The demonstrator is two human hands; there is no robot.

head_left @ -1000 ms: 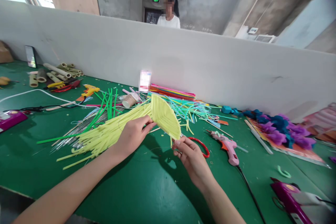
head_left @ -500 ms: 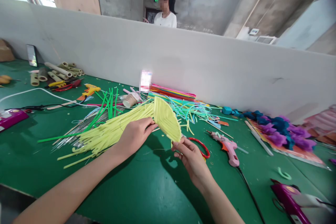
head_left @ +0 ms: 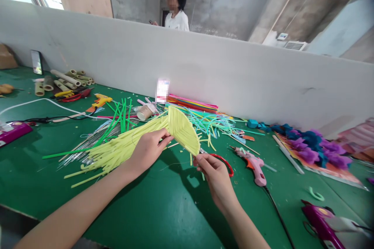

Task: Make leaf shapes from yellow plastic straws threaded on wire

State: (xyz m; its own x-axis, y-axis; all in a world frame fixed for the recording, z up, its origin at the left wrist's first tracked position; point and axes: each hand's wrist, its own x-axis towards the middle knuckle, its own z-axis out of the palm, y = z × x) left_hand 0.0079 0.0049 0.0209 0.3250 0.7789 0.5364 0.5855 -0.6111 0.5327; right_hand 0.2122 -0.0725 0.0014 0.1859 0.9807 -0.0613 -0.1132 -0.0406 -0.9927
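A yellow fan-shaped piece made of pipe cleaners (head_left: 183, 130) is held up above the table between both hands. My left hand (head_left: 150, 148) pinches its lower left edge between thumb and fingers. At its lower right corner, my right hand (head_left: 214, 173) grips with thumb and fingertips closed. Behind my left hand lies a bundle of loose yellow pipe cleaners (head_left: 117, 151). Red-handled scissors (head_left: 226, 161) rest on the table just behind my right hand, which partly hides them. A pink glue gun (head_left: 254, 165) lies to the right.
Green pipe cleaners (head_left: 124, 114), a yellow glue gun (head_left: 102, 100) and bamboo tubes (head_left: 67, 79) lie to the left. Purple and blue fuzzy pieces (head_left: 314, 146) lie at the right. A white partition (head_left: 233, 72) stands behind, with a person (head_left: 178, 19) beyond it.
The yellow fan-shaped piece has shifted slightly left and tilted, showing more of its face. My right hand's fingers have closed further at its corner. The person behind the partition has moved left.
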